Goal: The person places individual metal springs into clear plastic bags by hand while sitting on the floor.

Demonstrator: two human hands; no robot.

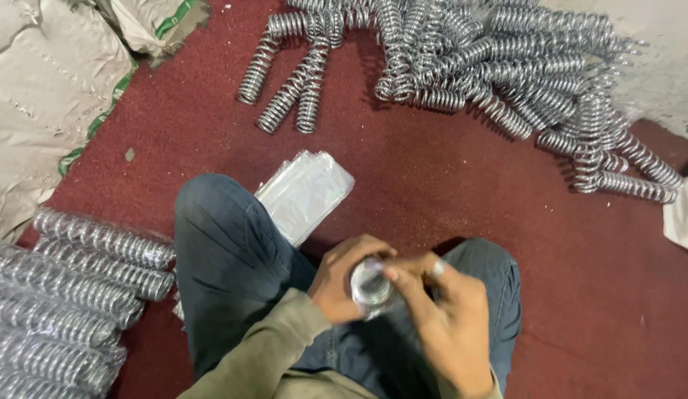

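The person sits on a dark red carpet (433,192), knees bent, in blue jeans and an olive sleeve. Both hands meet just above the lap. The left hand (344,284) is curled around the side of a metal coil spring (370,287), seen end-on, with its fingers closed on it. The right hand (447,318) grips the same spring from the other side, thumb and fingertips pressed at its near end; a ring shows on one finger. Something clear and shiny seems to wrap the spring, but it is too blurred to tell for sure.

Just beyond the left knee, a stack of clear plastic sleeves (305,193) lies flat on the carpet; they look empty.

At the left edge of the carpet, beside the person's left leg, lies a row of packed springs (70,295), each inside its own clear plastic sleeve, laid side by side and touching.

Toward the far edge of the carpet, a large loose pile of bare springs (499,66) spreads out, tangled and overlapping, with a few lying apart at its left end and others trailing toward the right edge.

At the far left corner, pale woven sacks (41,89) with green trim rest partly on the carpet; their contents are hidden.
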